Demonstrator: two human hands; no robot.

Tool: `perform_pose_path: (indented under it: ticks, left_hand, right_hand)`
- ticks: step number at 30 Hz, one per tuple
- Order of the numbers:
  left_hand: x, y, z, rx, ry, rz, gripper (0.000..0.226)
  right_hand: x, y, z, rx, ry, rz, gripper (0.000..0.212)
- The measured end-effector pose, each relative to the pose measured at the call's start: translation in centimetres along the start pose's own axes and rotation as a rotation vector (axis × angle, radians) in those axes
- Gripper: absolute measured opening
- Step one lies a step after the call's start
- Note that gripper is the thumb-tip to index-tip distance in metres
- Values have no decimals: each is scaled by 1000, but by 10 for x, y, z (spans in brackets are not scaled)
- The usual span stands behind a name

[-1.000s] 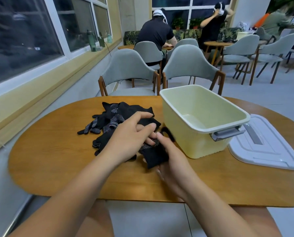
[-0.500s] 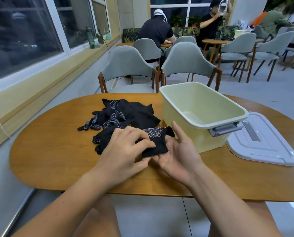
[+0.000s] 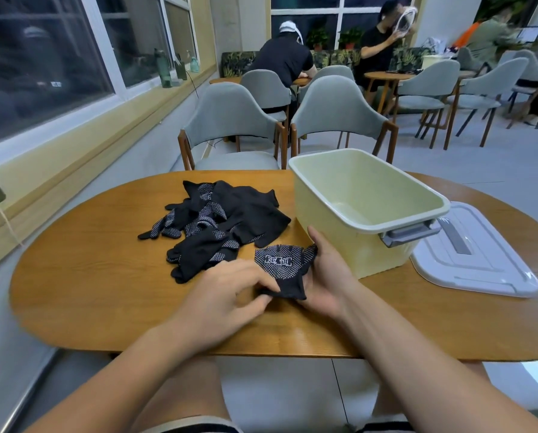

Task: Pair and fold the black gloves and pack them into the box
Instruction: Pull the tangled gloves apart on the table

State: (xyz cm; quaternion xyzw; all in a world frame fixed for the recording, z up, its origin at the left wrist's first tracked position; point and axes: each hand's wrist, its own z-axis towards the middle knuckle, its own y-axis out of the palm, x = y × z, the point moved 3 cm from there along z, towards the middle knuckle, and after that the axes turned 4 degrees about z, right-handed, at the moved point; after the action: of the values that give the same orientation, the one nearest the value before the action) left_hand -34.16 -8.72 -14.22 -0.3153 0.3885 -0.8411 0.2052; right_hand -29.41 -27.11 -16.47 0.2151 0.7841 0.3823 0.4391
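Observation:
A folded black glove bundle (image 3: 285,268) with white dots and a white label is held just above the table between both hands. My left hand (image 3: 230,290) pinches its near corner with thumb and fingertips. My right hand (image 3: 327,276) cups its right side, palm up, fingers behind the fabric. A pile of loose black dotted gloves (image 3: 221,220) lies on the table to the left and behind. The pale yellow-green box (image 3: 386,220) stands open and empty just right of my hands.
The box's white lid (image 3: 480,260) lies flat on the oval wooden table (image 3: 89,276) at the right. Two grey chairs (image 3: 230,126) stand behind the table. Other people sit at tables farther back.
Both hands have lifted the folded glove bundle away from the pile and drawn it nearer and slightly right, beside the box's near corner. Its dotted, labelled face now shows.

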Motion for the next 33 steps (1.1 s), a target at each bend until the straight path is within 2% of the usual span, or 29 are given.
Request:
perform_pose_path:
  ticks: [8, 15, 27, 30, 33]
  left_hand:
    - [10, 10, -20, -86, -17, -61, 14]
    - [15, 17, -33, -140, -22, -79, 14]
    - [23, 18, -47, -191, -44, -145, 14]
    - [30, 17, -50, -194, -61, -182, 17]
    - [36, 16, -52, -194, -65, -206, 13]
  right_hand:
    - [5, -3, 3, 71, -21, -43, 79]
    - [6, 7, -1, 131, -86, -163, 71]
    - [2, 5, -6, 304, -256, -644, 58]
    - [0, 10, -10, 271, -395, -862, 42]
    - [0, 7, -12, 260, -573, -1072, 40]
